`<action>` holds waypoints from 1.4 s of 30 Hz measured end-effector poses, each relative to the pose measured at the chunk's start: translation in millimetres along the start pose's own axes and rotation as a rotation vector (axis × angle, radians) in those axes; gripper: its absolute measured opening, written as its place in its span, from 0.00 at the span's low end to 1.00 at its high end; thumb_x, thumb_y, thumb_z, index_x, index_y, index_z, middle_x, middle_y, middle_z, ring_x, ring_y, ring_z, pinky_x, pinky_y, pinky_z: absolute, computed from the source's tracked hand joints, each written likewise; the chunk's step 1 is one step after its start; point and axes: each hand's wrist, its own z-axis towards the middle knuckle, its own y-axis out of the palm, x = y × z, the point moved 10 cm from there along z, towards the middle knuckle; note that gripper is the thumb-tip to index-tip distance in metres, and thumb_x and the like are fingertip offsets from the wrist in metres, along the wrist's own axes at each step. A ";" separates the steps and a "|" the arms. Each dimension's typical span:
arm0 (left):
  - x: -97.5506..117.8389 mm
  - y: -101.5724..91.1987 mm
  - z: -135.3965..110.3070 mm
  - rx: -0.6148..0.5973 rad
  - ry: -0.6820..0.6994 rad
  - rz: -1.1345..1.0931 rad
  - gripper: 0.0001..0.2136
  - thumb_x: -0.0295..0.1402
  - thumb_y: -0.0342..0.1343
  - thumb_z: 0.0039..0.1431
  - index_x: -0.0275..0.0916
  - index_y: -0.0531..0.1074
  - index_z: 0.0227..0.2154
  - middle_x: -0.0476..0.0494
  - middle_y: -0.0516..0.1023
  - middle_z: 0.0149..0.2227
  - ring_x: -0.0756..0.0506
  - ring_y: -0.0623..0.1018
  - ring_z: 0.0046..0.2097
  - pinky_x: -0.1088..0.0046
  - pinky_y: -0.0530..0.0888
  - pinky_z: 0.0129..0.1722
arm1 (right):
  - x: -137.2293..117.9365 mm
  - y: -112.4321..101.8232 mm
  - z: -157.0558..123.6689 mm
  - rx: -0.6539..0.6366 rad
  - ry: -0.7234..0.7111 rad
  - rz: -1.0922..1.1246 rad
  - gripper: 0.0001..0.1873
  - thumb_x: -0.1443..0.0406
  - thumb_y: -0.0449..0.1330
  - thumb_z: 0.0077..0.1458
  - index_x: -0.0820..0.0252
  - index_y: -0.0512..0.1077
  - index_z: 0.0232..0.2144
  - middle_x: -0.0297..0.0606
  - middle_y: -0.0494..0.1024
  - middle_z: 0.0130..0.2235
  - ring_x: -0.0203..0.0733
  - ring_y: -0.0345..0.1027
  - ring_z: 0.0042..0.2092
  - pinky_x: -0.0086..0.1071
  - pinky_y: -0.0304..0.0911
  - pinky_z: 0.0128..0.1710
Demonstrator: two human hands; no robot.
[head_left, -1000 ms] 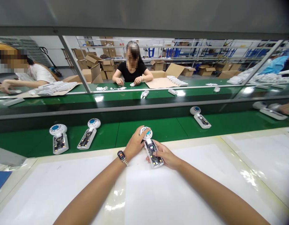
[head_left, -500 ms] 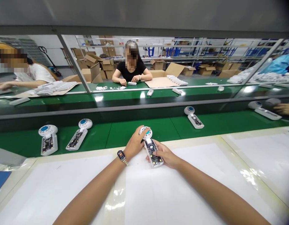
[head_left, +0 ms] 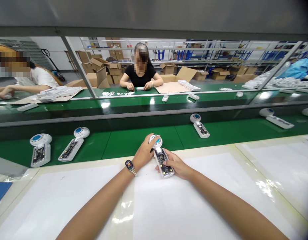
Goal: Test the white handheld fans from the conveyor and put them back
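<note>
A small white hand-held fan unit [head_left: 160, 158] with an open handle and a round blue-centred head lies at the far edge of the white work surface [head_left: 183, 203]. My left hand [head_left: 144, 154], with a wristwatch, is closed round its round head. My right hand [head_left: 175, 165] grips the handle, thumb resting on the exposed circuit board, where a small light glows.
The green conveyor belt [head_left: 134, 140] just beyond carries more open fan units: two at the left [head_left: 40, 150] [head_left: 73, 143], one at the right [head_left: 199, 126], another far right [head_left: 276, 118]. Across the line a person in black [head_left: 141, 75] and a person at the left [head_left: 31, 80] work. Cardboard boxes stand behind.
The fan units on the belt have all shifted to the left. My hands and the unit they hold have stayed in place.
</note>
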 end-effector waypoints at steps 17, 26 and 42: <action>-6.9 2.4 -0.9 0.024 -0.063 0.070 0.31 0.28 0.48 0.55 0.40 0.42 0.61 0.31 0.49 0.60 0.41 0.70 0.51 0.60 0.69 0.49 | -53.5 -83.6 19.6 0.264 -0.208 -0.091 0.42 0.68 0.67 0.40 0.52 0.54 0.56 0.37 0.72 0.47 0.45 0.70 0.45 0.44 0.60 0.51; -7.1 1.3 -1.4 0.028 -0.071 0.074 0.28 0.28 0.48 0.55 0.38 0.49 0.58 0.31 0.51 0.60 0.41 0.71 0.50 0.60 0.69 0.49 | -86.0 -110.3 18.3 0.777 -0.335 -0.954 0.26 0.53 0.60 0.45 0.59 0.67 0.46 0.43 0.73 0.45 0.36 0.67 0.24 0.36 0.66 0.27; -1.4 -1.2 -2.4 0.062 -0.014 0.061 0.24 0.26 0.48 0.54 0.37 0.52 0.55 0.31 0.54 0.58 0.41 0.70 0.51 0.59 0.69 0.50 | -106.7 -192.6 -1.0 0.988 -0.207 -0.786 0.32 0.54 0.63 0.39 0.61 0.63 0.46 0.37 0.72 0.31 0.44 0.67 0.34 0.34 0.61 0.32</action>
